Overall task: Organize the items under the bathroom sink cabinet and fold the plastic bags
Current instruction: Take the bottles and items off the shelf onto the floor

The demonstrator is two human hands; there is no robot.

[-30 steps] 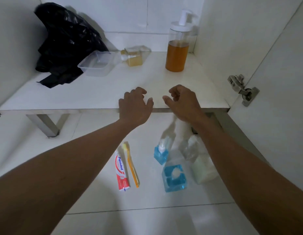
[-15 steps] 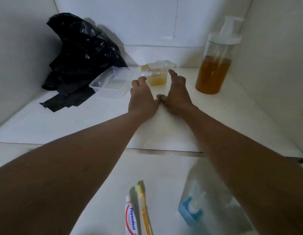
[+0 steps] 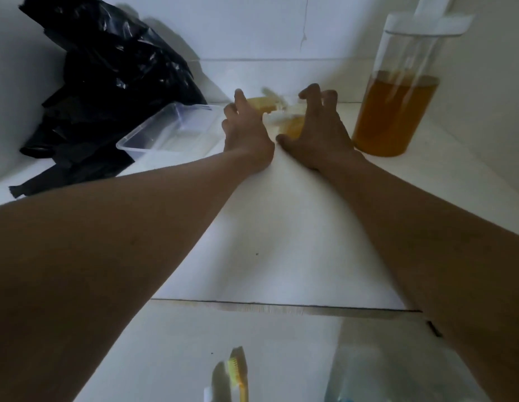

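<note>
A small clear pouch of amber liquid (image 3: 293, 126) lies at the back of the white shelf (image 3: 281, 233), blurred. My right hand (image 3: 319, 134) has its fingers curled over the pouch's right side and its thumb at the near edge. My left hand (image 3: 246, 132) touches the pouch's left end, where a yellow part shows beside a straight raised finger. A crumpled black plastic bag (image 3: 107, 82) is heaped in the back left corner.
An empty clear plastic tub (image 3: 171, 132) sits between the black bag and my left hand. A tall pump bottle of amber liquid (image 3: 394, 111) stands at the right. Below the shelf edge lie a yellow toothbrush (image 3: 238, 372) and a clear bag (image 3: 397, 372).
Both hands have gone from the shelf's front edge to the back, and now reach the amber pouch. The camera has moved in closer.
</note>
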